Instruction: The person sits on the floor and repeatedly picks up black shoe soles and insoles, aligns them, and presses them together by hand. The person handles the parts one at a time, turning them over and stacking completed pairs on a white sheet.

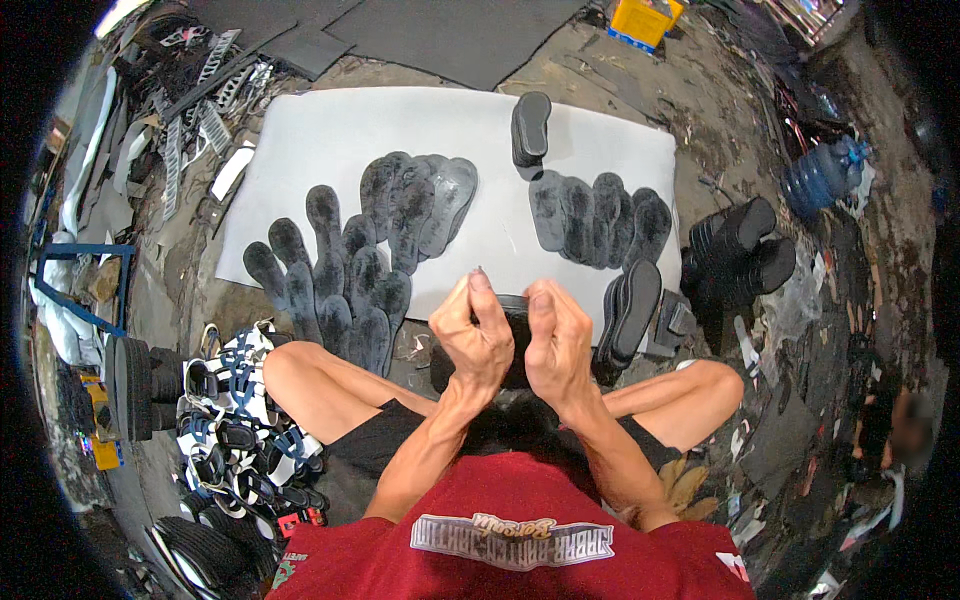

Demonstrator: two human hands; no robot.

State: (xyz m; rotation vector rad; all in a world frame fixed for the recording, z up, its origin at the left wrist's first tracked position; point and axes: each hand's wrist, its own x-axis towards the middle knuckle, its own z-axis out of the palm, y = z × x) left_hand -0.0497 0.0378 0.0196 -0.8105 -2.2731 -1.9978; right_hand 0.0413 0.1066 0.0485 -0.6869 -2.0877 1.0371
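My left hand (473,328) and my right hand (558,338) are raised side by side above my lap, both closed with thumbs uppermost. Between them shows the edge of a dark piece (514,303), mostly hidden by my fingers; its kind cannot be made out. Beyond my hands, dark shoe soles (364,268) overlap in a fanned cluster on a white sheet (480,200). A second row of soles (597,218) lies on the sheet's right part. One stack of soles (531,130) stands at the far edge, another stack (632,310) just right of my right hand.
White and dark sandal straps (240,420) heap beside my left knee. Black soles (740,255) pile up at the right, near a blue plastic bottle (825,178). A blue frame (85,290) stands at the left, a yellow crate (643,22) at the far side. Scraps litter the floor.
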